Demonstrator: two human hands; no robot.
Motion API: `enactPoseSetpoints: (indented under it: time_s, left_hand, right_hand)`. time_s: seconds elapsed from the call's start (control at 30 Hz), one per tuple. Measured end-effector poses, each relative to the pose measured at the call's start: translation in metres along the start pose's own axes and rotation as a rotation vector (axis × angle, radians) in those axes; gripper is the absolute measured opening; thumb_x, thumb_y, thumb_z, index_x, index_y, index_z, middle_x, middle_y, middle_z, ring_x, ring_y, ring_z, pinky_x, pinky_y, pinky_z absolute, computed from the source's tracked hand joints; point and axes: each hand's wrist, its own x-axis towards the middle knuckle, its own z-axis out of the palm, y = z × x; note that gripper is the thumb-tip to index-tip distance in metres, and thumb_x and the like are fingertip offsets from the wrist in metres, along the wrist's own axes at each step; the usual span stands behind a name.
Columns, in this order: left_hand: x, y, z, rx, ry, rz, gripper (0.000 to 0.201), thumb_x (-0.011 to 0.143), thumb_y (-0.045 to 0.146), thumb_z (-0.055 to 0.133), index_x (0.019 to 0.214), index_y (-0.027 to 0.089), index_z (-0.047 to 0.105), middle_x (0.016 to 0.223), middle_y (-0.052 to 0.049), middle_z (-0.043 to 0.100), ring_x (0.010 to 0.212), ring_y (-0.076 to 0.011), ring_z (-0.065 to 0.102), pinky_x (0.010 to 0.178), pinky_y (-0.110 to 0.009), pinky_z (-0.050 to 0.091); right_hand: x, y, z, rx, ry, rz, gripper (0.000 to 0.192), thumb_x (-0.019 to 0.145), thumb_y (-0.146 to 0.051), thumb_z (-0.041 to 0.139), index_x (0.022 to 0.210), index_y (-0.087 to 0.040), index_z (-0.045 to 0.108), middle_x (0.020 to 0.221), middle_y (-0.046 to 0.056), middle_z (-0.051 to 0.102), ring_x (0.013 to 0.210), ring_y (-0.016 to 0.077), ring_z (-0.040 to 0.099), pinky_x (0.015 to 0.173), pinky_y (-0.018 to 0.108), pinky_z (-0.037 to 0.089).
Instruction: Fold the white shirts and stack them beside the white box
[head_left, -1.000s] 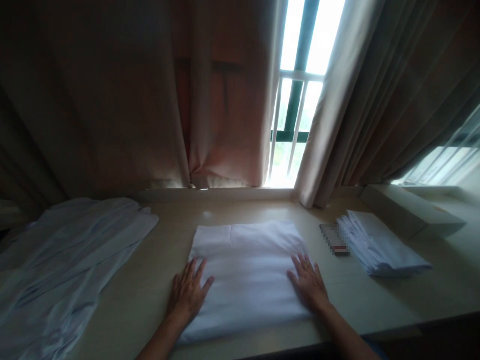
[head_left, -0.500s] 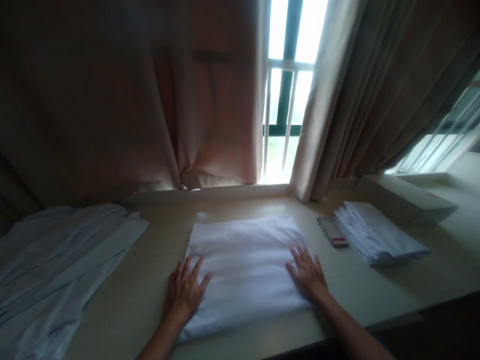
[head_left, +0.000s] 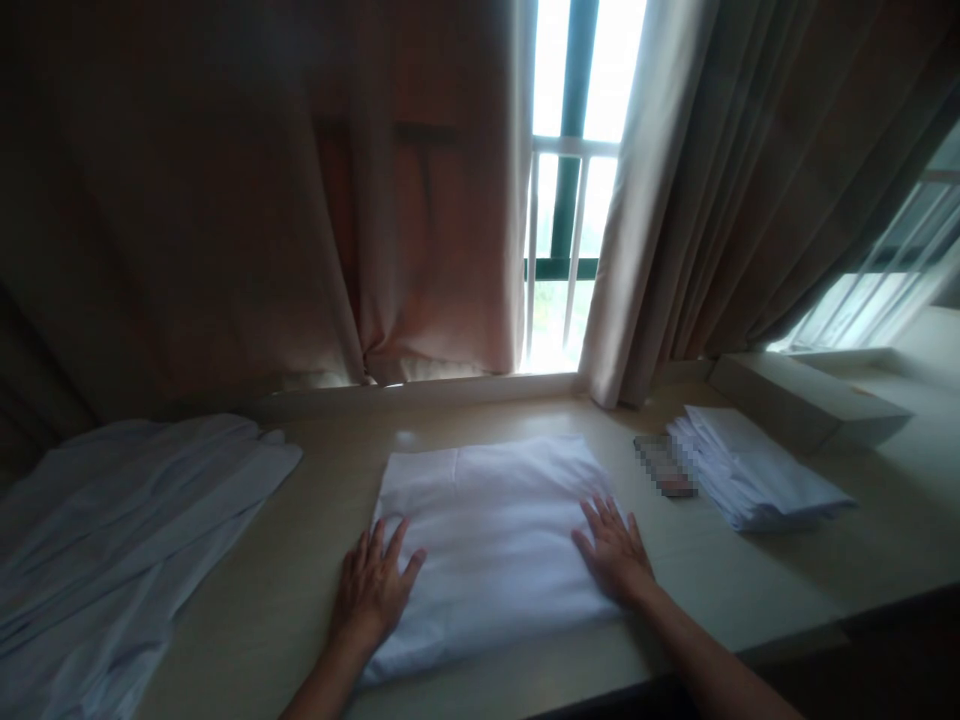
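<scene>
A folded white cloth (head_left: 495, 550) lies flat in front of me, roughly rectangular, with soft creases across it. My left hand (head_left: 379, 585) rests on its left edge, fingers spread and flat. On the right edge lies my right hand (head_left: 615, 550), also open with its fingers apart. Neither hand grips the cloth; both press on it from above. Whether it is a garment or a plain sheet I cannot tell.
A loose heap of white cloth (head_left: 150, 510) covers the table's left side. To the right are a small blurred-out flat object (head_left: 664, 465), a stack of folded white cloth (head_left: 757, 465) and a pale box (head_left: 814, 395). Curtains (head_left: 442, 250) hang behind the pale table (head_left: 720, 570).
The view has shifted very slightly. Both hands keep their places on the folded cloth, and nothing has been picked up or let go.
</scene>
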Motion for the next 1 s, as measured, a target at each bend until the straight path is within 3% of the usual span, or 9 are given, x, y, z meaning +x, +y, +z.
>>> enactPoseSetpoints:
  time_s: [0.13, 0.33, 0.43, 0.53, 0.7, 0.9, 1.0]
  left_hand:
    - [-0.009, -0.002, 0.0, 0.002, -0.006, 0.009, 0.064, 0.091, 0.058, 0.034, 0.147, 0.028, 0.04, 0.155, -0.012, 0.032, 0.144, -0.033, 0.023, 0.115, -0.051, 0.018]
    - [-0.018, -0.002, -0.003, -0.03, -0.018, 0.013, 0.064, 0.09, 0.059, 0.036, 0.147, 0.029, 0.038, 0.156, -0.01, 0.031, 0.145, -0.03, 0.022, 0.115, -0.051, 0.017]
    - [-0.018, -0.001, -0.004, -0.042, -0.008, 0.011, 0.063, 0.09, 0.058, 0.036, 0.146, 0.028, 0.04, 0.156, -0.01, 0.031, 0.145, -0.0287, 0.021, 0.116, -0.05, 0.017]
    - [-0.018, 0.0, -0.004, -0.042, 0.009, 0.007, 0.063, 0.091, 0.057, 0.035, 0.146, 0.027, 0.041, 0.156, -0.011, 0.031, 0.147, -0.0286, 0.016, 0.116, -0.049, 0.017]
    - [-0.018, 0.001, -0.005, -0.03, -0.017, 0.005, 0.063, 0.091, 0.057, 0.035, 0.148, 0.029, 0.037, 0.158, -0.012, 0.028, 0.146, -0.0291, 0.019, 0.115, -0.051, 0.016]
    - [-0.018, 0.004, -0.009, -0.027, -0.041, -0.01, 0.068, 0.09, 0.06, 0.035, 0.149, 0.025, 0.035, 0.158, -0.016, 0.023, 0.146, -0.0318, 0.021, 0.115, -0.05, 0.016]
    - [-0.019, 0.005, -0.011, -0.027, -0.048, -0.018, 0.068, 0.09, 0.059, 0.035, 0.148, 0.025, 0.036, 0.157, -0.015, 0.026, 0.145, -0.032, 0.021, 0.115, -0.05, 0.015]
  right_hand:
    - [-0.005, 0.004, 0.005, -0.013, -0.024, -0.03, 0.067, 0.095, -0.058, 0.024, 0.154, -0.025, 0.022, 0.162, 0.004, 0.011, 0.149, 0.025, 0.001, 0.116, 0.054, -0.003]
    - [0.011, 0.005, -0.006, -0.076, -0.002, -0.087, 0.061, 0.094, -0.049, 0.034, 0.142, -0.013, 0.045, 0.157, 0.015, 0.026, 0.147, 0.0315, 0.012, 0.115, 0.055, -0.006]
    - [0.033, 0.001, -0.011, -0.08, 0.068, -0.124, 0.067, 0.094, -0.053, 0.032, 0.149, -0.014, 0.034, 0.16, 0.013, 0.018, 0.148, 0.0284, 0.007, 0.117, 0.052, -0.005]
    - [0.05, 0.003, -0.003, -0.067, 0.028, -0.146, 0.075, 0.093, -0.059, 0.032, 0.153, -0.014, 0.026, 0.161, 0.011, 0.014, 0.149, 0.0267, 0.004, 0.118, 0.047, -0.002]
    - [0.053, 0.014, 0.017, -0.008, -0.008, 0.006, 0.083, 0.094, -0.064, 0.02, 0.155, -0.009, 0.014, 0.161, 0.011, 0.011, 0.149, 0.0245, 0.004, 0.119, 0.044, 0.0]
    - [0.047, 0.012, 0.015, -0.012, 0.014, 0.02, 0.082, 0.094, -0.065, 0.019, 0.154, -0.01, 0.016, 0.161, 0.01, 0.013, 0.149, 0.0235, 0.005, 0.119, 0.044, -0.003]
    - [0.045, 0.009, 0.013, -0.034, 0.1, 0.004, 0.077, 0.095, -0.06, 0.024, 0.153, -0.008, 0.024, 0.159, 0.012, 0.02, 0.148, 0.0252, 0.01, 0.119, 0.045, -0.003]
